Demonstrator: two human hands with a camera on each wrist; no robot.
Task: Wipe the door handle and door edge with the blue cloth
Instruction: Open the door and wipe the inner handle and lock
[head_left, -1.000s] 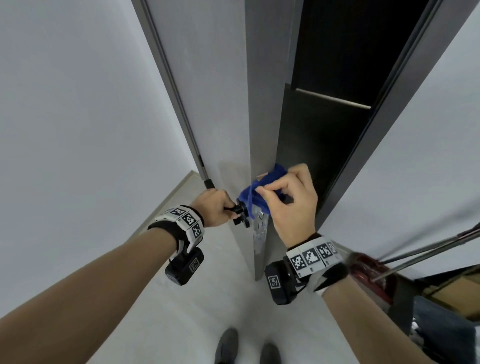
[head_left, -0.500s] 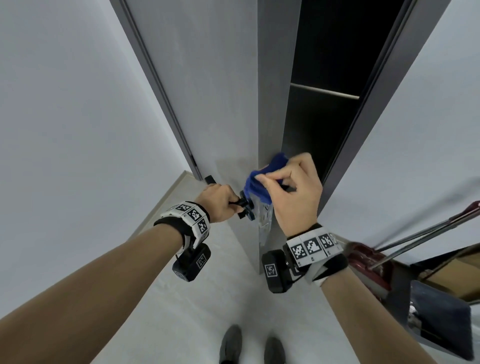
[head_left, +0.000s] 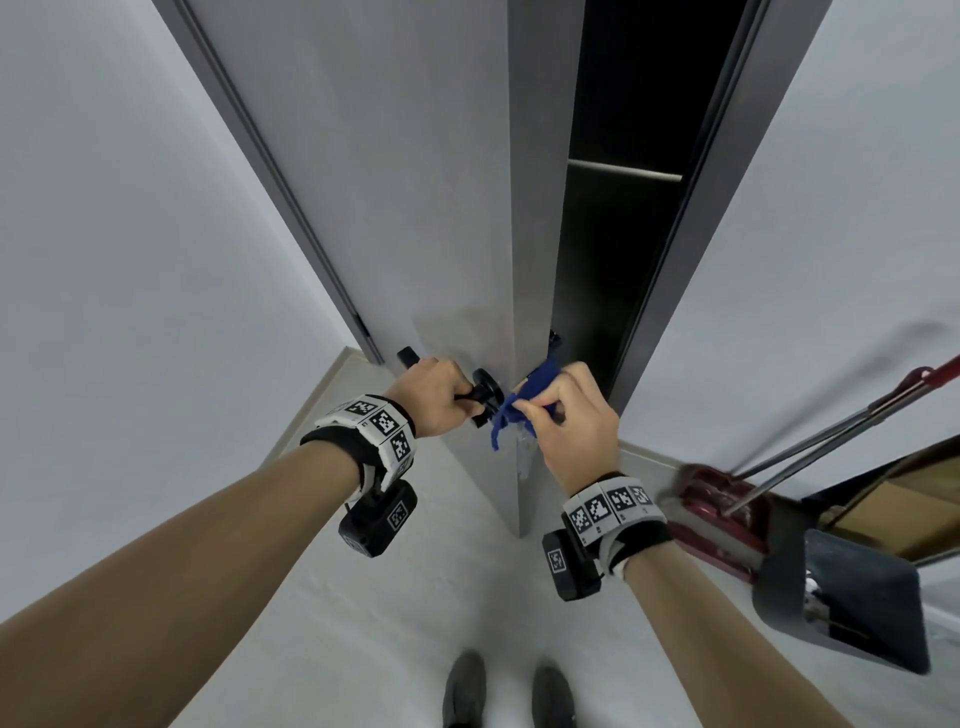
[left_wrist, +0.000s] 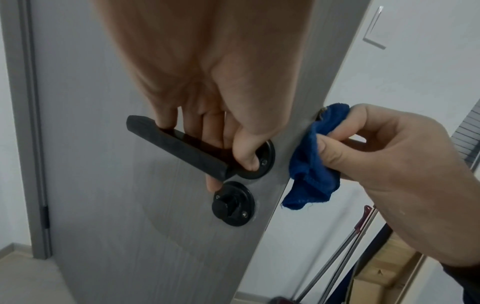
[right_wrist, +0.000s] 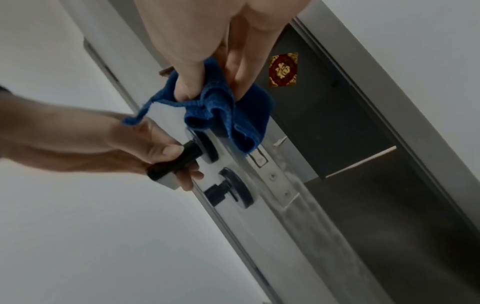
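Observation:
The grey door (head_left: 405, 182) stands part open, its narrow edge (head_left: 532, 208) facing me. My left hand (head_left: 434, 397) grips the black lever handle (left_wrist: 179, 148) near its round rose (left_wrist: 265, 162). My right hand (head_left: 569, 421) pinches the bunched blue cloth (head_left: 519, 402) against the door edge, just above the metal latch plate (right_wrist: 271, 170). A loose corner of the blue cloth (left_wrist: 310, 174) hangs down. Below the lever sits a black thumb-turn lock (left_wrist: 231, 205). The blue cloth (right_wrist: 226, 115) covers the top of the plate.
White walls (head_left: 130, 260) close in on both sides. Behind the door the doorway (head_left: 634, 104) is dark. At the right a red-headed mop (head_left: 717, 509) with metal poles, a dark dustpan (head_left: 841, 597) and a cardboard box (head_left: 893, 514) stand on the floor. My shoes (head_left: 462, 696) show at the bottom.
The right hand has slid the blue cloth a little down the door edge, toward the latch plate. The left hand stays on the lever; my view has tilted.

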